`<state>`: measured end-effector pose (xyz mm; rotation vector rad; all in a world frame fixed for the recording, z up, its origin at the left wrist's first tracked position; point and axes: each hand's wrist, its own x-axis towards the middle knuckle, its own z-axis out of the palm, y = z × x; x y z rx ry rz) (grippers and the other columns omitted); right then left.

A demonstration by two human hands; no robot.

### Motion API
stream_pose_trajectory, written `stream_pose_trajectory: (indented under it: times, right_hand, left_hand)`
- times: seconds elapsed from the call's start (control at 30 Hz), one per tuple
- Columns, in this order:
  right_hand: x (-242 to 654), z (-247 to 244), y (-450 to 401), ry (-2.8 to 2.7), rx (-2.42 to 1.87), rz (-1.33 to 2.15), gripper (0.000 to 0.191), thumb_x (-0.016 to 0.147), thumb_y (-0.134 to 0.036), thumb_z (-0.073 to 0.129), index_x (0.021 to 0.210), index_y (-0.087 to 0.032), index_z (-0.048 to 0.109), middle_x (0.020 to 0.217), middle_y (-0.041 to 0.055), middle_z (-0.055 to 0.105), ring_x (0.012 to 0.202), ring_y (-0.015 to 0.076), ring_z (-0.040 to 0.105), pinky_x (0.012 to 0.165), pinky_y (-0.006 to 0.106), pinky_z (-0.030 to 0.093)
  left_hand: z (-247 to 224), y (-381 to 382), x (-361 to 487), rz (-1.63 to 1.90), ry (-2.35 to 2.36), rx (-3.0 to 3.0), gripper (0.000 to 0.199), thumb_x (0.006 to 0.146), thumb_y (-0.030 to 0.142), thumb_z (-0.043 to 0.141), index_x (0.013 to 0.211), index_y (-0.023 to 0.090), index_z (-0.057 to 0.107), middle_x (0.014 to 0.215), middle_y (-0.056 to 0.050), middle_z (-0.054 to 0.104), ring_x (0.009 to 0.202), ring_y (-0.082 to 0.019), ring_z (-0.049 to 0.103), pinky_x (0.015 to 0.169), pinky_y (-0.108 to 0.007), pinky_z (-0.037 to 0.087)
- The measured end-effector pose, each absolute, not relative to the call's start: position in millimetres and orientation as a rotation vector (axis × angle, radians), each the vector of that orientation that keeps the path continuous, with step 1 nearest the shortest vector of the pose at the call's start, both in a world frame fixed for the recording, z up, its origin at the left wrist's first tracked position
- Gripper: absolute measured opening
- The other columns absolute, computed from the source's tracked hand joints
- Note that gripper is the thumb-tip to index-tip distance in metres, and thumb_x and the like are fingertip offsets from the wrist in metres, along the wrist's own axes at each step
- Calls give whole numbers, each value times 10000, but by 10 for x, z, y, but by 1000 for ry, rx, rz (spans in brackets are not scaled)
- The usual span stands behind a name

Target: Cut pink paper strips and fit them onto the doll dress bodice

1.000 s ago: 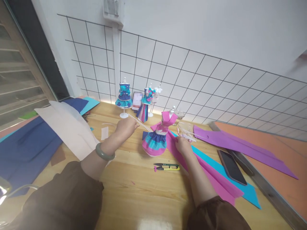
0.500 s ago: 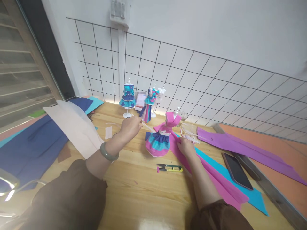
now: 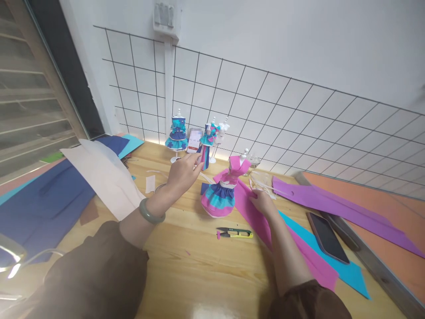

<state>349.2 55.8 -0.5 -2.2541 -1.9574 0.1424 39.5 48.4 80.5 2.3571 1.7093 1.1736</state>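
Observation:
My left hand (image 3: 186, 170) is raised over the table in front of the small dress forms, its fingers partly spread and nothing seen in them. On the pink fabric strip (image 3: 247, 206) rests my right hand (image 3: 262, 202), its fingers pressed together at the strip's edge. Between my hands stands a mini dress form in a pink top and a layered blue, turquoise and pink skirt (image 3: 219, 200). Yellow and green thread snips (image 3: 237, 233) lie in front of it. A turquoise strip (image 3: 352, 272) runs partly under the pink one.
Behind my left hand stand a turquoise-dressed form (image 3: 177, 133), a lit phone (image 3: 194, 141) and two more forms. Blue (image 3: 49, 199) and pale (image 3: 106, 177) fabrics lie left. A dark phone (image 3: 328, 237) and purple fabric (image 3: 332, 199) are at right, a glass bowl (image 3: 254, 163) behind.
My left hand has moved slightly right, and its fingers have spread. My right hand has shifted a little right, and the pink strip's near end has moved slightly left.

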Motion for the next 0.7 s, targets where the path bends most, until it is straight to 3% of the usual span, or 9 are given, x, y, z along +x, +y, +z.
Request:
stream_pose_trajectory:
  times: [0.23,0.33,0.53,0.7]
  right_hand:
    - [3580,-5,548,-1914,-2201,200,157,722,-224,489,772,-155,621,743,47,634,675,155,533,550,229,300]
    - [3587,-33,560,-1926,-2171,232,162,694,-219,513,795,-155,623,752,43,636,678,155,533,548,226,299]
    - [3610,-26,582,-1914,-2147,206,136,662,-161,477,708,-158,605,711,45,619,673,159,519,553,233,293]
    - [3603,1,567,-1919,-2121,197,113,660,-156,466,659,-159,579,649,32,594,631,148,502,542,232,282]
  left_hand:
    - [757,506,385,1366,1611,2367,299,872,276,440,1133,179,548,947,-44,645,848,-163,577,671,-244,388]
    - [732,526,377,1408,1609,2388,255,881,271,423,1041,188,605,923,-38,667,818,-161,590,658,-247,378]
    - [716,530,375,1309,1670,2452,313,899,326,398,770,201,654,687,-16,660,623,-145,566,561,-259,308]
    - [718,522,392,1274,1703,2419,353,904,390,380,789,202,656,603,-22,623,571,-142,543,547,-254,285]
